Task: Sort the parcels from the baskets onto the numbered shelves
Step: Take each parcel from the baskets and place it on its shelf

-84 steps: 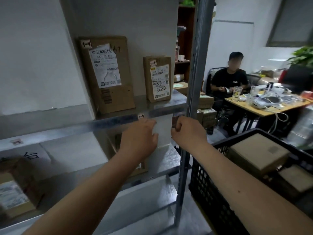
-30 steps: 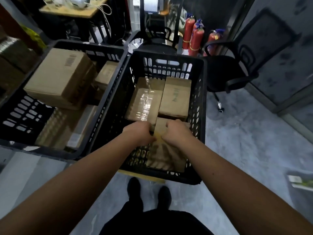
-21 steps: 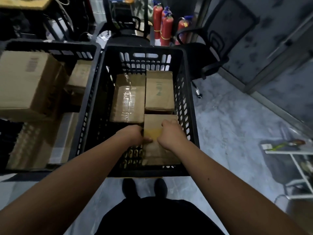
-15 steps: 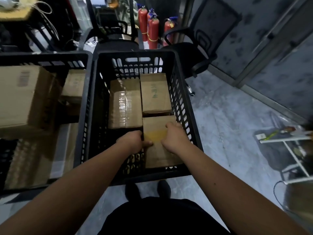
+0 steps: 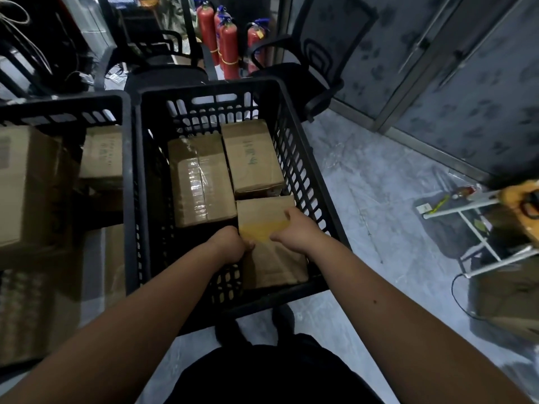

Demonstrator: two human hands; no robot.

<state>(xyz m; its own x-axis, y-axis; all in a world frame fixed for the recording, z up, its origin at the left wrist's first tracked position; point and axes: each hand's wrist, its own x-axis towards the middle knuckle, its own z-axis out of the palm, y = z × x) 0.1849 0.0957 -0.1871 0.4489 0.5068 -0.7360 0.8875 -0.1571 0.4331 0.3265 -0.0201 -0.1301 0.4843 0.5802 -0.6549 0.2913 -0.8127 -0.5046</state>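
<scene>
Bare forearms without sleeves, dark black clothing [image 5: 271, 371] on the body below, and black shoes [image 5: 284, 314]

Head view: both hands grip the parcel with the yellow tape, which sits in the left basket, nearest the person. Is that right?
Not quite. The head view shows the left hand and right hand gripping the parcel with the yellow tape in the right basket, not the left basket. It does sit nearest the person.

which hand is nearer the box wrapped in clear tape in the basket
Left. The left hand grips the near parcel just below the taped box; the right hand holds that parcel's far side, farther off.
</scene>
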